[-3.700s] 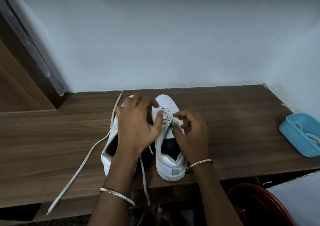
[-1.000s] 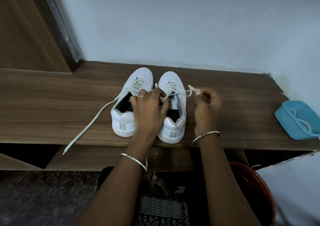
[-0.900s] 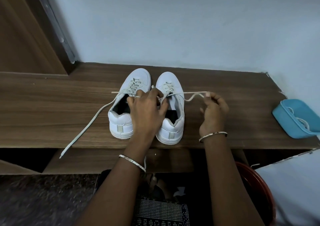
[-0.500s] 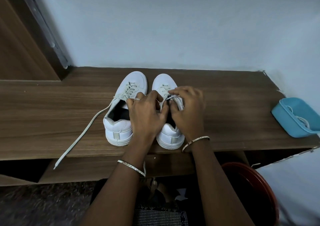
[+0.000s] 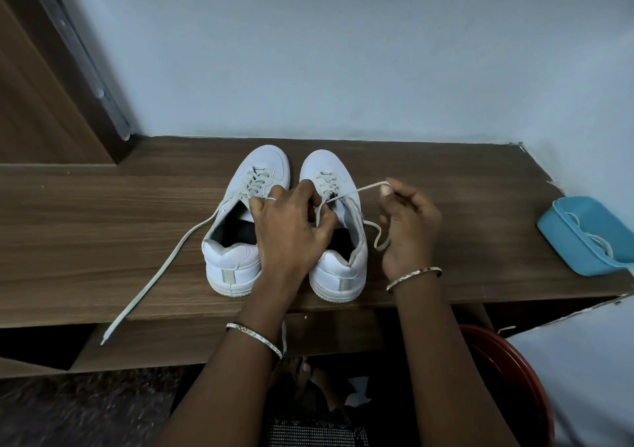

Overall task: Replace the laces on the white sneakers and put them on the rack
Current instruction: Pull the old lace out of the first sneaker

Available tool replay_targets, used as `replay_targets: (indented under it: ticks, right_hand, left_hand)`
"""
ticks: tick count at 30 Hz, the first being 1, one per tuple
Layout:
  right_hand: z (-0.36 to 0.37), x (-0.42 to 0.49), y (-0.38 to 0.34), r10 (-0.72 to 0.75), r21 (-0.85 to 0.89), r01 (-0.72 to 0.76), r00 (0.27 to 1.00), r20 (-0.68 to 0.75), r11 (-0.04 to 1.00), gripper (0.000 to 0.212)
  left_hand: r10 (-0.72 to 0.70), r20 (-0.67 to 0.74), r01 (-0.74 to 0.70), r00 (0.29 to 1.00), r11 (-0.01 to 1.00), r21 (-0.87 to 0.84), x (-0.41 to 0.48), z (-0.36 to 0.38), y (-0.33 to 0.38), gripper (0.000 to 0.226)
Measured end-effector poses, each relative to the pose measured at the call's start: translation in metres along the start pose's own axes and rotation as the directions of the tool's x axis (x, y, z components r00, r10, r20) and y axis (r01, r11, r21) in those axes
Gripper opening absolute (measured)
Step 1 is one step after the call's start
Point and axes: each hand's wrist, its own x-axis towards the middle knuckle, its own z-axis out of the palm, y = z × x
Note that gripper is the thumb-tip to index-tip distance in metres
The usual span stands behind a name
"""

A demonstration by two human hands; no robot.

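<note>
While the wooden tabletop (image 5: 103, 227) runs along the pale wall, a red tub (image 5: 507, 371) sits below its near edge at the right. A blue tray (image 5: 566, 240) with white cord in it lies at the tabletop's right end, well apart from the shoes. The left sneaker (image 5: 233, 264) and right sneaker (image 5: 338, 268) stand side by side mid-tabletop, heels toward the person. The left hand (image 5: 291, 227) lies between them, fingers curled and pinching the lace (image 5: 360, 191) at the right sneaker's eyelets. The right hand (image 5: 411, 227), just beside that shoe, pinches the same lace near its end, drawn out sideways. A loose lace (image 5: 161, 271) trails from the left sneaker over the tabletop's near edge. Each wrist wears a bangle.
</note>
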Motion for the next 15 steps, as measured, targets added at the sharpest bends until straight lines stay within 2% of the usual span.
replay_targets:
  ticks: [3, 5, 7, 8, 9, 11, 13, 15]
  right_hand:
    - [-0.011, 0.01, 0.002, 0.171, 0.081, -0.163, 0.98, -0.104, 0.983, 0.016]
    - [-0.012, 0.013, 0.006, 0.188, 0.078, -0.178, 0.971, -0.146, 0.981, 0.016]
    - [-0.009, 0.013, 0.011, 0.094, 0.017, -0.093, 0.979, -0.18, 0.996, 0.017]
    - [-0.009, 0.013, 0.013, -0.034, -0.106, 0.014, 0.982, -0.184, 0.994, 0.022]
    - [-0.008, 0.012, 0.012, -0.19, -0.271, 0.146, 0.971, -0.145, 0.952, 0.029]
    - [-0.005, 0.007, 0.007, -0.427, -0.497, 0.404, 0.901, 0.073, 0.768, 0.04]
    - [0.002, -0.001, 0.005, -0.506, -0.517, 0.6, 0.797, 0.329, 0.61, 0.034]
    - [0.009, -0.008, 0.009, -0.484, -0.54, 0.682, 0.731, 0.482, 0.493, 0.027]
  left_hand:
    - [0.0, -0.002, 0.0, 1.0, 1.0, -0.017, -0.001, 0.001, 0.001, 0.017]
    - [-0.003, -0.006, 0.003, 1.0, 1.0, -0.023, -0.001, 0.001, 0.001, 0.017]
    - [-0.004, -0.008, 0.004, 1.0, 1.0, -0.026, -0.001, 0.0, 0.001, 0.016]
    - [-0.005, -0.007, 0.004, 1.0, 1.0, -0.029, -0.001, 0.0, 0.0, 0.016]
    - [-0.004, -0.008, 0.004, 1.0, 0.999, -0.033, -0.001, 0.0, 0.0, 0.016]
    - [-0.001, -0.008, 0.001, 1.0, 0.999, -0.043, -0.001, 0.0, 0.0, 0.015]
    - [0.0, -0.006, 0.0, 1.0, 0.999, -0.048, -0.001, 0.0, 0.0, 0.015]
    - [0.004, -0.003, -0.004, 1.0, 0.999, -0.05, -0.001, -0.001, 0.0, 0.016]
